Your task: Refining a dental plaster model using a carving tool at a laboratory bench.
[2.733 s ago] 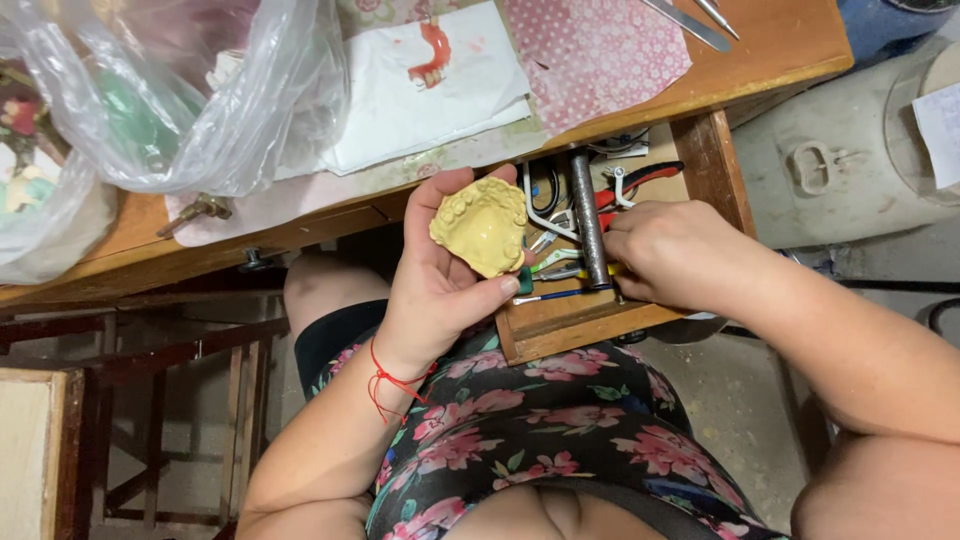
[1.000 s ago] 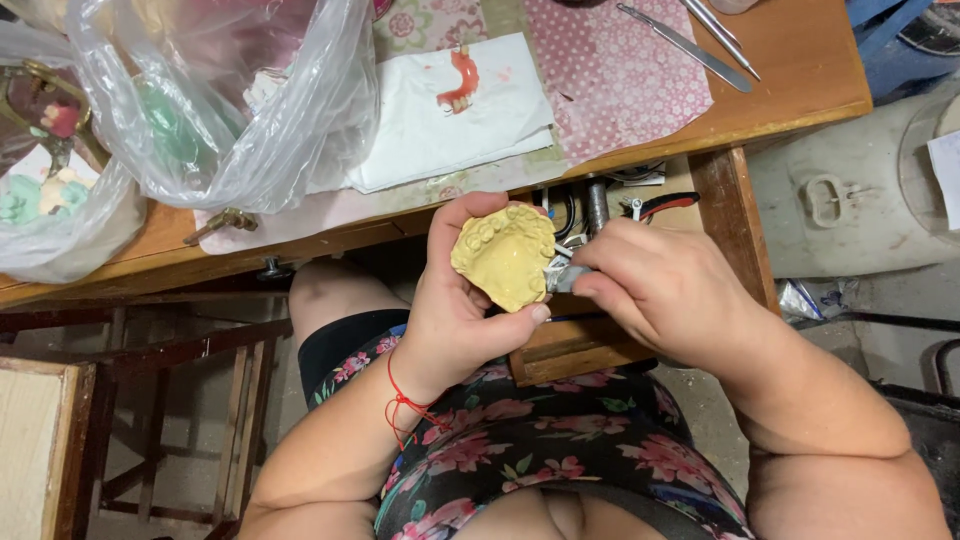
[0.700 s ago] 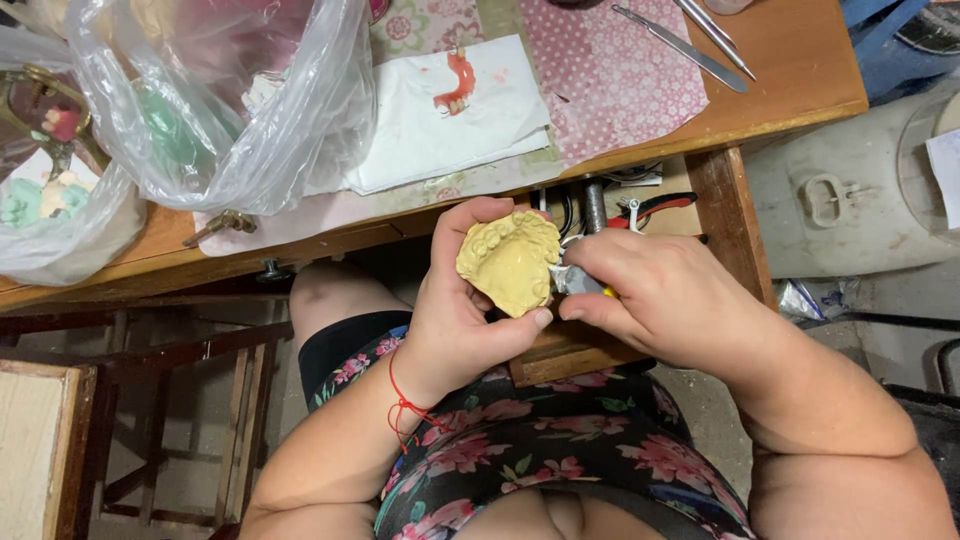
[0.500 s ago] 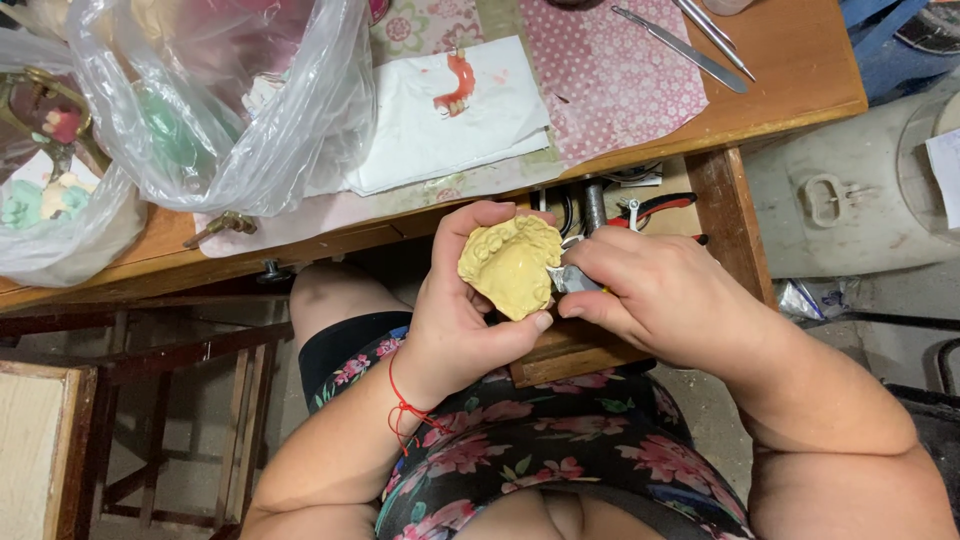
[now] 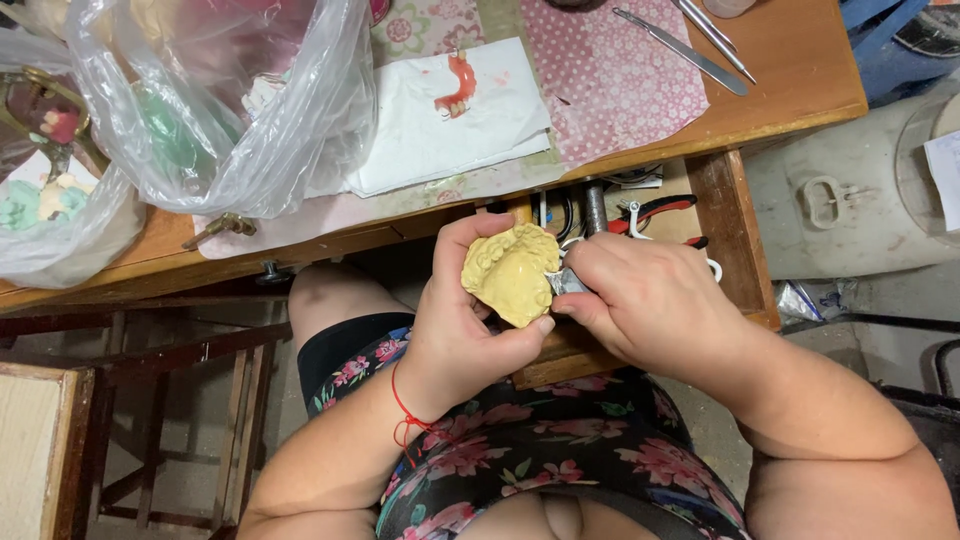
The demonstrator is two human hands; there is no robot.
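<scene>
Behind hands, open drawer (image 5: 735,235) holds pliers (image 5: 660,212).

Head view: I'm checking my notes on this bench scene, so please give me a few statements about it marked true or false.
1. The left hand holds a yellow dental cast. True.
2. The right hand is empty and rests on the desk. False: it grips a small metal tool set against the cast's edge, above the open drawer.
3. A pink denture piece lies on white paper on the desk. True.
4. The drawer is shut. False: it is pulled out, with red-handled pliers showing inside.
5. A clear plastic bag sits on the desk to the left of the paper. True.
</scene>
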